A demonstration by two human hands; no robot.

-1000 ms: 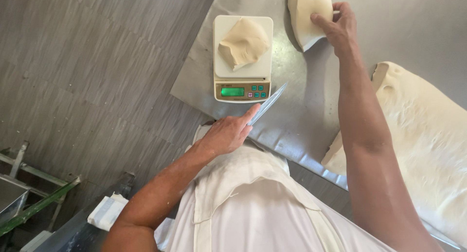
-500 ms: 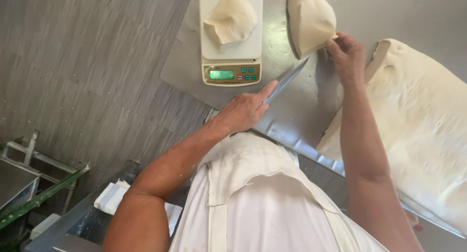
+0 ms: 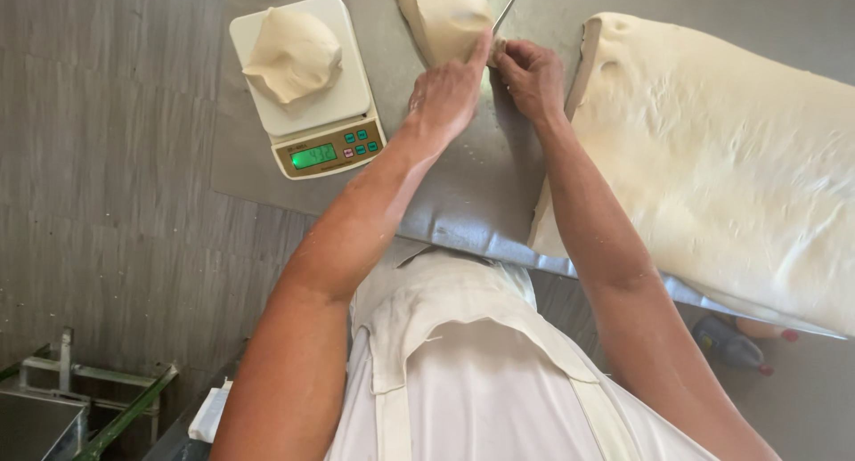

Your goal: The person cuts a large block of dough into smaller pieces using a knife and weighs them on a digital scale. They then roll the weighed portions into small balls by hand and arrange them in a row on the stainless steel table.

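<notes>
Brushed, dull-sheen metal worktop point(image 3: 463, 203) with soft, matt, floury dough point(image 3: 730, 149). Smooth white plastic scale point(image 3: 307, 91), glossy green display. Bright metal knife blade point(image 3: 508, 5); white cloth apron point(image 3: 472, 354).

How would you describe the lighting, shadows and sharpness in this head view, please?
Head view: soft, even daylight; the steel table shows a dull sheen, no harsh glare. Faint shadows lie beside the left hand and right hand. The pale dough lump and white digital scale look sharp; wide-angle distortion bends the edges.
</notes>
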